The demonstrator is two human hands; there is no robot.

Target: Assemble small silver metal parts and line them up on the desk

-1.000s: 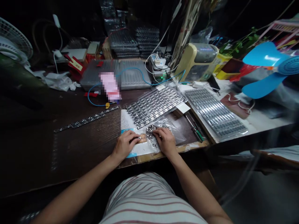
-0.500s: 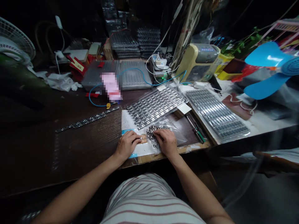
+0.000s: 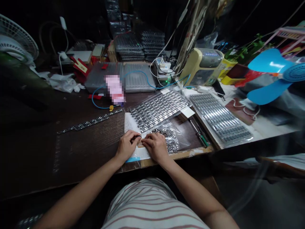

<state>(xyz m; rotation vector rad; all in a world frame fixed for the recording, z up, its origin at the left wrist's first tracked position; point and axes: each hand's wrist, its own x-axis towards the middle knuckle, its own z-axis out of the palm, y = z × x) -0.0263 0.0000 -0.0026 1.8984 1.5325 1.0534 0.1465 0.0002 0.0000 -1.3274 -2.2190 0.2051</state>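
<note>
My left hand [image 3: 127,145] is closed in a pinch above a white sheet [image 3: 128,122]. Something small and dark shows at its fingertips, too small to name. Close beside it, my right hand [image 3: 156,147] has thumb and fingers pressed together, and what they hold is hidden. Between the two hands a small tan block [image 3: 140,144] lies on the sheet, partly covered by the fingers. Just right of my right hand is a pile of small shiny metal parts [image 3: 173,142] on clear plastic.
Behind the hands lies a clear tray of metal strips [image 3: 162,108]. Two joined strips [image 3: 88,123] rest to the left. Another filled tray [image 3: 221,117], pens [image 3: 201,135] and a blue-bladed fan [image 3: 269,76] are on the right. A blue cable [image 3: 92,98] crosses the back.
My right hand has moved left from the pile of metal parts to the tan block, near my left hand. My left hand has shifted only slightly.
</note>
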